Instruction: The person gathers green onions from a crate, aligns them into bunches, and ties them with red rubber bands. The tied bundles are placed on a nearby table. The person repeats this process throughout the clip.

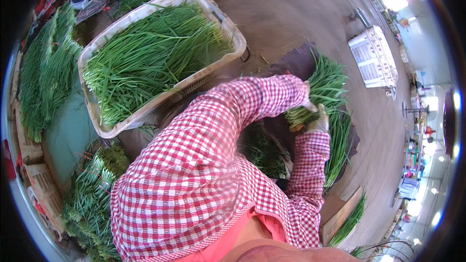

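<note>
Long green leafy stalks, which look like garlic chives, form a bunch [326, 85] between my hands, right of centre. My left hand [309, 101] is closed over the bunch near its cut ends. My right hand [320, 120], in a pale glove, grips those ends from below, close to the left. Both sleeves are red-and-white checked. Under the bunch lies a dark cloth [296, 58], with more loose stalks [338, 149] on it below my hands. Fingers are partly hidden by leaves and cuffs.
A large plastic crate [238, 43] full of green stalks stands at upper left. Tied bundles [105, 167] lie at lower left, and more stalks [54, 69] at far left. A white crate [375, 58] stands on the floor at right. A wooden board [342, 213] lies at lower right.
</note>
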The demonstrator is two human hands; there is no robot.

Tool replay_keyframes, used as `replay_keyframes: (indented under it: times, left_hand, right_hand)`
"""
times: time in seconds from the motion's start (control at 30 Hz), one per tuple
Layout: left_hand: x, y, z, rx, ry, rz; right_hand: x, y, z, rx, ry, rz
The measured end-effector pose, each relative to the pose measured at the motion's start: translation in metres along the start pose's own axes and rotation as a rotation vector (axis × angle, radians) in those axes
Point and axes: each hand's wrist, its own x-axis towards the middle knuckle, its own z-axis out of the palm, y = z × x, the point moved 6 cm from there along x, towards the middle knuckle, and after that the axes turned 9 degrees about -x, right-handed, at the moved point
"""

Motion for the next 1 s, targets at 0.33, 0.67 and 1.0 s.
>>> replay_keyframes:
  times: [0.33,0.67,1.0]
  left_hand:
    - [-0.157,-0.203,-0.286,0.396,0.642,0.023]
    - [-0.239,-0.337,-0.312,0.6,0.702,-0.101]
    - [-0.136,-0.281,-0.332,0.512,0.489,-0.096]
  right_hand:
    - [-0.078,-0.074,-0.126,-0.612,0.248,-0.843]
    - [-0.114,-0.048,-0.056,-1.076,0.092,-1.037]
    - [-0.111,-0.056,-0.045,-1.087,0.102,-1.055]
